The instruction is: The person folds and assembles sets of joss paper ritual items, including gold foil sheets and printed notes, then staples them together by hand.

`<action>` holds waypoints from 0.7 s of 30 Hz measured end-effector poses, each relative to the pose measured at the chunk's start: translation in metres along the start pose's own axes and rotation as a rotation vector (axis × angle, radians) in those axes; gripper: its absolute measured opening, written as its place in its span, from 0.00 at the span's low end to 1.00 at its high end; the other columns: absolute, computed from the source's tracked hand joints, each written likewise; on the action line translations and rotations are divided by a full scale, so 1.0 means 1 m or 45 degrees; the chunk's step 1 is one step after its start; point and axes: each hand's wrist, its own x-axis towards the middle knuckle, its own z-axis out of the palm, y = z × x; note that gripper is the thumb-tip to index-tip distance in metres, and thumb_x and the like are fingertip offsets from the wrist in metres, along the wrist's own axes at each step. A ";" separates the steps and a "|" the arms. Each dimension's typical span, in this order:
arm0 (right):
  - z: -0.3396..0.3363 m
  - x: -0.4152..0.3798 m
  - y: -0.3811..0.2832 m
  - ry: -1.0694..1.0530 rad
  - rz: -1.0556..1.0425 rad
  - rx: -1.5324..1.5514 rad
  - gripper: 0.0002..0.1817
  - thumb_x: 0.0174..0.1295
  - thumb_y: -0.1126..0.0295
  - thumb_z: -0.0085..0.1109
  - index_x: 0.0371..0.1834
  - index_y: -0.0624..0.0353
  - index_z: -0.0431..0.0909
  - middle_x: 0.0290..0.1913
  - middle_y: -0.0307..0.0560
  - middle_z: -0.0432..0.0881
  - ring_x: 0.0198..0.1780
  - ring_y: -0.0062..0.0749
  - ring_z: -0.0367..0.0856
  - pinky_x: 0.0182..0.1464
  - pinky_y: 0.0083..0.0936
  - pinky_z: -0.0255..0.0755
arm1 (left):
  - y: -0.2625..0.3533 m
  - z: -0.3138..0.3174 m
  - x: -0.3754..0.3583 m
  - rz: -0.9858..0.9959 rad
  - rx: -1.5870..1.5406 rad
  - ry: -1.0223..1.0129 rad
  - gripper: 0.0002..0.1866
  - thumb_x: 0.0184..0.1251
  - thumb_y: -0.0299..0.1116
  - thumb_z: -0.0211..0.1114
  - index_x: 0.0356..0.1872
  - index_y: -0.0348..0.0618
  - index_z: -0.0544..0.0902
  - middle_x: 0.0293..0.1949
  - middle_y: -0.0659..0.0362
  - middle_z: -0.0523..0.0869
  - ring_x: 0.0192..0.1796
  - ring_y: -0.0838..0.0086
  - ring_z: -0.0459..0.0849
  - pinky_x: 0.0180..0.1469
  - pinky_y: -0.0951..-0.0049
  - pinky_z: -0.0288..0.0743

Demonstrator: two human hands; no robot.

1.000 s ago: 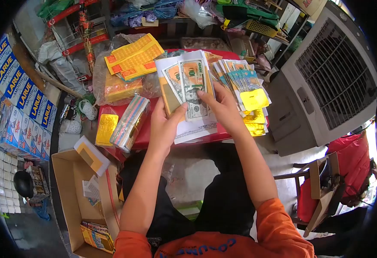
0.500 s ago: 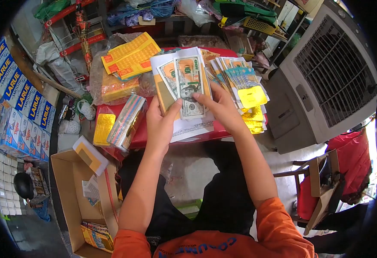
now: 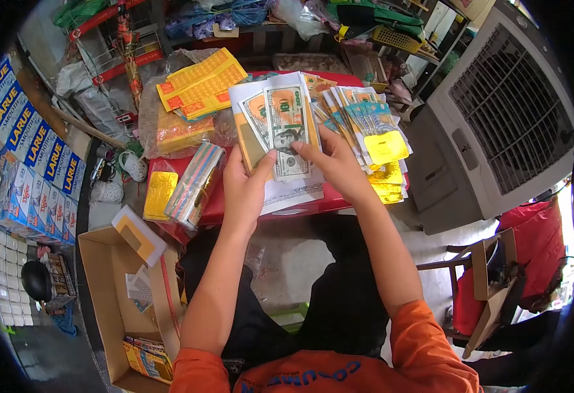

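A stack of paper sheets with dollar-style notes on top lies between my two hands over the red table. My left hand grips its left lower side, thumb on the top. From the right, my right hand holds the same stack, its thumb pressed on the note's portrait. The fingers beneath the stack are hidden. A white printed sheet shows below the stack. Close to my right hand are fanned paper bundles with a shiny gold packet on them.
Yellow and orange papers, a striped wrapped bundle and a gold pack lie left on the red table. A cardboard box stands lower left, near stacked blue cartons. A grey air cooler stands right.
The view has shifted very slightly. Both hands keep the same hold on the stack, with no other clear movement.
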 end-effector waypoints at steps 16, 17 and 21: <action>0.004 0.001 0.003 0.001 0.082 0.045 0.16 0.72 0.67 0.64 0.58 0.65 0.80 0.49 0.42 0.87 0.49 0.20 0.81 0.55 0.22 0.75 | 0.002 -0.001 -0.001 0.029 -0.051 -0.011 0.19 0.74 0.29 0.68 0.61 0.37 0.78 0.55 0.57 0.86 0.56 0.76 0.84 0.61 0.72 0.75; 0.005 0.001 0.001 0.001 0.073 0.040 0.16 0.72 0.67 0.64 0.58 0.65 0.80 0.49 0.42 0.87 0.49 0.20 0.81 0.55 0.22 0.75 | 0.002 -0.001 0.000 0.019 -0.071 -0.004 0.19 0.74 0.29 0.68 0.61 0.37 0.78 0.55 0.57 0.86 0.56 0.77 0.84 0.60 0.72 0.75; 0.009 0.000 0.002 0.009 0.050 0.052 0.17 0.71 0.67 0.64 0.58 0.65 0.80 0.49 0.42 0.87 0.49 0.20 0.82 0.55 0.22 0.74 | 0.002 -0.003 -0.001 0.047 -0.057 0.002 0.19 0.74 0.29 0.68 0.61 0.37 0.77 0.55 0.57 0.86 0.56 0.77 0.84 0.60 0.72 0.75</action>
